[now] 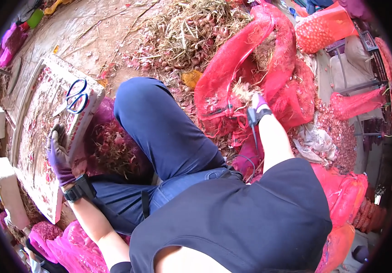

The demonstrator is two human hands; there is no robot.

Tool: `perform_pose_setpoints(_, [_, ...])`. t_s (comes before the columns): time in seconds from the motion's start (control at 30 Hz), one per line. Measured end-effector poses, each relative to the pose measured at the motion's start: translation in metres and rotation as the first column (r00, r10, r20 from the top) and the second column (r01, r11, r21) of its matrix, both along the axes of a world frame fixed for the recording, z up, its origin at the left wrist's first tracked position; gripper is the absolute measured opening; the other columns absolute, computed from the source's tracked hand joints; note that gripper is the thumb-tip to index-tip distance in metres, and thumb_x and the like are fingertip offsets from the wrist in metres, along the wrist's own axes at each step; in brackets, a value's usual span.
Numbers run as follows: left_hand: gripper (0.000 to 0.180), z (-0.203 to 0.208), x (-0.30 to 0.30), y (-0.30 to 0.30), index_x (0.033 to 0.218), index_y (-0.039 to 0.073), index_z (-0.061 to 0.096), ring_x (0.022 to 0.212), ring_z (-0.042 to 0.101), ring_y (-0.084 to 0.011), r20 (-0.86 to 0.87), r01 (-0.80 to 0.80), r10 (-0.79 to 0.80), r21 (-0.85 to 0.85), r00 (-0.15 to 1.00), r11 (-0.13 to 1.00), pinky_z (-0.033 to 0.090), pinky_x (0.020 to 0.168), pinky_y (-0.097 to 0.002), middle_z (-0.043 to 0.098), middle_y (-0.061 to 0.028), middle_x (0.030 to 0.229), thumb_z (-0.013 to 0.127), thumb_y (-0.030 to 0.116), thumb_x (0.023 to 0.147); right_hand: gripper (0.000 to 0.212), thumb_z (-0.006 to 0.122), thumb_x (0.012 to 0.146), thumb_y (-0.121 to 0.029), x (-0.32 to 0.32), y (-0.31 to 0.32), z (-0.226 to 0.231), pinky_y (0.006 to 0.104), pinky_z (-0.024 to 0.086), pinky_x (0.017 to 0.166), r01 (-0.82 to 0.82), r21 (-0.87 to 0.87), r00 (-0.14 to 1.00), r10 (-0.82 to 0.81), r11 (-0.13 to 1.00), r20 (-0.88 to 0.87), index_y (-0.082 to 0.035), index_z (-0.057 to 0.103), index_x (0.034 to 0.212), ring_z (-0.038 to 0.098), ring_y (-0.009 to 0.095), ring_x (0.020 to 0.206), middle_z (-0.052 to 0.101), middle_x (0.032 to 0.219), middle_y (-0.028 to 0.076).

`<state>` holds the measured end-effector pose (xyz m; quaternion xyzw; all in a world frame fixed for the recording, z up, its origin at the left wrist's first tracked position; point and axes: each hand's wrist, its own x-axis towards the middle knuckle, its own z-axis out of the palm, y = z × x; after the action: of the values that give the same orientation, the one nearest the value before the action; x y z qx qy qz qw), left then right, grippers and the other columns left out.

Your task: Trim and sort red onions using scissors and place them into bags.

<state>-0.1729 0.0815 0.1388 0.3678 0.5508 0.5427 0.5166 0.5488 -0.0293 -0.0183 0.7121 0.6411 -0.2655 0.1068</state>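
Observation:
My left hand (59,155), in a purple and grey glove, lies at the edge of a white tray-like board (95,96), its fingers stretched and nothing in them. Just beyond it, scissors (77,98) with blue handles rest on the board among dry skins. Over at the right, my gloved right hand (259,102) is closed round a bunch of pale dried stalks (242,90). It is at the mouth of a red mesh bag (218,73), whose sides stand up around it. Whether bulbs hang on the stalks is too small to tell.
A heap of shallots with dry tops (187,36) lies ahead on the dirty floor sheet. A filled orange-red mesh sack (314,36) is at the far right. Pink net bags (75,245) lie at the lower left. My bent knee (143,98) stands between the board and the red bag.

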Motion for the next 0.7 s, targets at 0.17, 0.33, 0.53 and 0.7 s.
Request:
perform_pose_setpoints(0.17, [0.029, 0.006, 0.003, -0.001, 0.117, 0.004, 0.056, 0.103, 0.060, -0.0160, -0.007, 0.011, -0.011, 0.018, 1.000, 1.000, 0.046, 0.090, -0.0290, 0.062, -0.0096, 0.111, 0.045, 0.019, 0.095, 0.026, 0.058, 0.076, -0.012, 0.067, 0.044, 0.070, 0.0362, 0.051, 0.076, 0.341, 0.430, 0.895, -0.148, 0.836, -0.422, -0.002, 0.061, 0.100, 0.064, 0.028, 0.086, 0.065, 0.097, 0.016])
perform_pose_setpoints(0.33, [0.029, -0.001, 0.004, 0.003, 0.116, 0.005, 0.057, 0.103, 0.060, -0.0162, -0.004, 0.011, -0.011, 0.028, 1.000, 1.000, 0.046, 0.089, -0.0287, 0.063, -0.0092, 0.111, 0.045, 0.020, 0.095, 0.031, 0.052, 0.080, -0.005, 0.086, 0.068, 0.118, 0.0355, 0.051, 0.078, 0.665, 0.555, 0.667, -0.064, 0.500, -0.742, -0.002, 0.055, 0.111, 0.063, 0.026, 0.090, 0.063, 0.106, 0.013])
perform_pose_setpoints(0.53, [0.028, 0.007, 0.002, -0.005, 0.117, 0.004, 0.056, 0.102, 0.060, -0.0170, -0.042, 0.022, -0.020, 0.041, 0.999, 0.999, 0.047, 0.087, -0.0281, 0.063, -0.0093, 0.111, 0.046, 0.019, 0.095, 0.032, 0.043, 0.089, -0.012, -0.008, 0.157, 0.217, 0.0362, 0.053, 0.078, 0.789, 0.059, 0.132, -0.074, 0.612, -0.989, -0.004, 0.051, 0.118, 0.063, 0.024, 0.092, 0.062, 0.108, 0.010])
perform_pose_setpoints(0.7, [0.025, 0.021, 0.025, -0.013, 0.110, 0.003, 0.061, 0.089, 0.060, -0.0121, -0.165, -0.009, 0.027, 0.108, 0.986, 0.994, 0.048, 0.077, -0.0239, 0.064, -0.0057, 0.098, 0.053, 0.019, 0.092, 0.039, 0.033, 0.095, -0.028, -0.129, 0.200, 0.300, 0.0394, 0.055, 0.075, 0.733, -0.160, -0.049, -0.183, 0.661, -0.982, -0.005, 0.050, 0.122, 0.063, 0.023, 0.094, 0.062, 0.110, 0.008])
